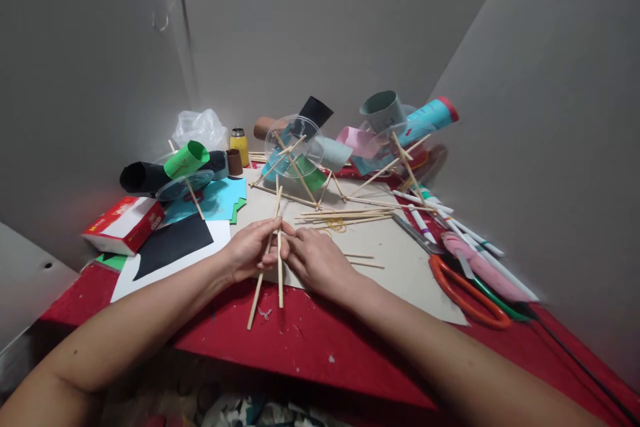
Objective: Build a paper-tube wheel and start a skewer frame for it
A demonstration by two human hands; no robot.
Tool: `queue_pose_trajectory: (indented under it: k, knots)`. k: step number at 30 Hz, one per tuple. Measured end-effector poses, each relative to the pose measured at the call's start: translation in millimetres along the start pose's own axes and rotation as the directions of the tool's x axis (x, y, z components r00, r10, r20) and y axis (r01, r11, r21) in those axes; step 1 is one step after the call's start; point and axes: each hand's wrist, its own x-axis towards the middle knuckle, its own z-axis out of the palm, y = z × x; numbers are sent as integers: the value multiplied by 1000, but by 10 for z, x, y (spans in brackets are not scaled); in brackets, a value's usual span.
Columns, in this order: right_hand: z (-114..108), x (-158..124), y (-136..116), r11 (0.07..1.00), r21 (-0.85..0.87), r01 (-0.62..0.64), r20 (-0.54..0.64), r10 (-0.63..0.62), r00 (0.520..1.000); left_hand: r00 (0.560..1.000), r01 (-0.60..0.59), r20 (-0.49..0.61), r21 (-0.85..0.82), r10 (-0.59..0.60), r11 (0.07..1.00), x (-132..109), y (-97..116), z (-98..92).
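Two thin wooden sticks [281, 280] cross near their upper ends in front of me, above the table's front edge. My left hand [253, 248] is closed around them, fingers pinching close to the crossing. My right hand [320, 257] meets it there, its fingertips curled in against the sticks; part of its grip is hidden behind the hand's back. Just beyond lie several loose sticks [350, 215] with yellow rubber bands [336, 223] on them. A stick frame [290, 197] tied at its corners stands behind, with a clear plastic disc and paper tubes.
A grey board [415, 273] covers part of the red table [320, 340]. Orange-handled scissors [467, 293], white markers [495, 267] and a pink glue gun [480, 260] lie right. Left are a red-white box [125, 225], black paper [175, 247] and another disc with tubes [186, 183].
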Motion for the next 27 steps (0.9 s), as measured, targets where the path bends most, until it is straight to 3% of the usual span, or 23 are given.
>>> queue_pose_trajectory:
  k: [2,3,5,7,8,10,15,20,27]
  knots:
    - [-36,4,92,955,295,-34,-78,59,995,999,19,31,13,-19,1000,-10,-6,16]
    - [-61,3,132,877,475,-68,-99,130,987,998,34,56,23,-35,999,-18,-12,27]
    - [-118,-5,184,602,783,-157,-40,301,953,991,66,112,39,-69,997,-37,-30,53]
    - [-175,-15,189,298,927,-228,95,402,911,982,95,161,53,-103,994,-58,-55,83]
    - [-200,-18,176,188,953,-237,142,414,899,977,111,178,62,-120,992,-68,-69,97]
    - [-239,-19,132,75,975,-207,161,396,904,966,150,201,76,-162,986,-85,-93,122]
    - [-272,-14,55,-4,990,-144,136,346,928,948,198,232,104,-218,975,-99,-128,145]
    - [-287,-34,64,-53,985,-162,170,261,950,952,202,209,121,-224,972,-73,-140,116]
    - [-298,-72,59,82,979,-189,179,117,977,983,140,108,80,-148,987,-60,-79,95]
